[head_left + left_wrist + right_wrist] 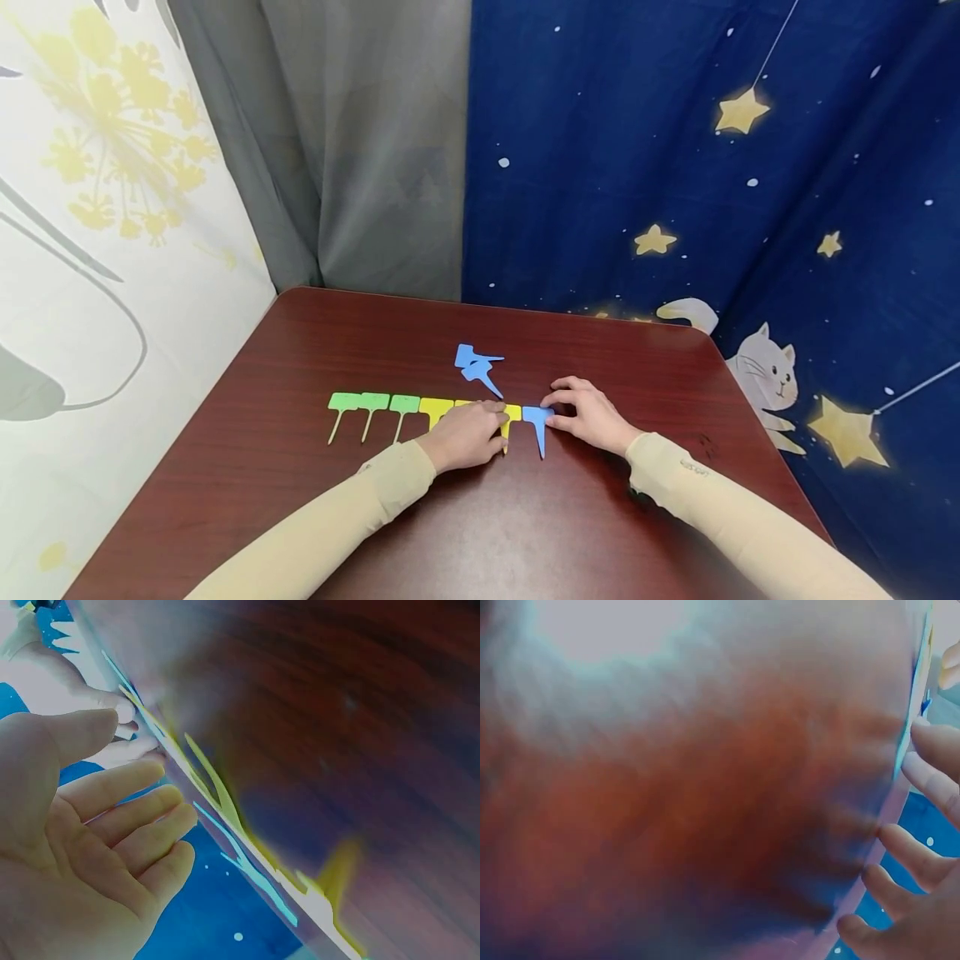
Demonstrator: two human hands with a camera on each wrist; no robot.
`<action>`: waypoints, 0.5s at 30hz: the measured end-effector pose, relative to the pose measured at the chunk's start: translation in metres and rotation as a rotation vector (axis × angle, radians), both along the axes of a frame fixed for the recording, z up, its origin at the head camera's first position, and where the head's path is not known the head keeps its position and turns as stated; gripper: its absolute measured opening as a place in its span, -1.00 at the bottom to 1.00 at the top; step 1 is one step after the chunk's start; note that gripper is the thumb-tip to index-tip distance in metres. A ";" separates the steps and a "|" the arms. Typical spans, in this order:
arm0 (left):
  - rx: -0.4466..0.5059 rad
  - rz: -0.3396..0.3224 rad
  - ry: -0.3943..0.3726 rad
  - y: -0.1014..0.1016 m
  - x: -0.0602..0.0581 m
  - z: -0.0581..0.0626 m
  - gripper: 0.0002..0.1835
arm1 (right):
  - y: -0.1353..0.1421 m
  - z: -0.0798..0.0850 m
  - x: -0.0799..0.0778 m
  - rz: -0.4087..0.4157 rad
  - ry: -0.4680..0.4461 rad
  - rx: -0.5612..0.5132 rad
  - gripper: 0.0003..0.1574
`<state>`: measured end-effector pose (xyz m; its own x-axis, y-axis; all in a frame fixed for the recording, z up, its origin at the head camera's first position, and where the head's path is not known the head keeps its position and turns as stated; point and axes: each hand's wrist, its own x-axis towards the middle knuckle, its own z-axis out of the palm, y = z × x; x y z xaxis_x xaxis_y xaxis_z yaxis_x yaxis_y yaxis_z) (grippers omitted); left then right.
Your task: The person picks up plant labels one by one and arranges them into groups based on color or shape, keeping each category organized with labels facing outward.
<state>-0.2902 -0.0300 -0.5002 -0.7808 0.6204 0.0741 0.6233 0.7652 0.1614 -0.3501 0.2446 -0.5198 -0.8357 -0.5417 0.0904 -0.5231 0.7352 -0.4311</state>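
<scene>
A row of T-shaped plastic plant labels lies on the table, stems toward me. Its left part is several green labels (405,405), followed by yellow labels (436,407) and one blue label (534,414) at the right end. My left hand (463,437) rests over the yellow labels and covers part of them, its fingertips near the rightmost yellow label (514,412). In the left wrist view its fingers extend loosely. The thumb and index finger of my right hand (596,417) touch the right edge of the blue label, while the other fingers spread on the tabletop.
Behind the row, two more blue labels (477,367) overlap each other. The dark red wooden table (360,333) ends at a grey curtain (390,167) and a blue star-patterned curtain (585,167). A white patterned curtain (150,333) hangs on the left.
</scene>
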 end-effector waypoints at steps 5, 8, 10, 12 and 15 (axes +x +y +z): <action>0.043 0.025 -0.001 -0.013 0.000 0.005 -0.64 | -0.005 0.014 -0.011 0.047 0.023 0.035 -0.62; 0.066 0.044 -0.026 -0.022 0.000 0.006 -0.61 | -0.012 0.022 -0.020 0.076 0.036 0.051 -0.59; 0.072 0.056 -0.042 -0.027 0.000 0.006 -0.59 | -0.017 0.025 -0.026 0.090 0.039 0.061 -0.56; 0.079 0.064 -0.052 -0.032 0.000 0.005 -0.60 | -0.023 0.027 -0.032 0.110 0.044 0.063 -0.54; 0.081 0.072 -0.062 -0.039 0.000 0.004 -0.62 | -0.033 0.029 -0.041 0.136 0.054 0.074 -0.50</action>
<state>-0.2905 -0.0690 -0.4964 -0.8275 0.5568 0.0724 0.5545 0.7901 0.2611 -0.3906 0.2116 -0.4910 -0.7493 -0.6562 0.0886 -0.6408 0.6849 -0.3468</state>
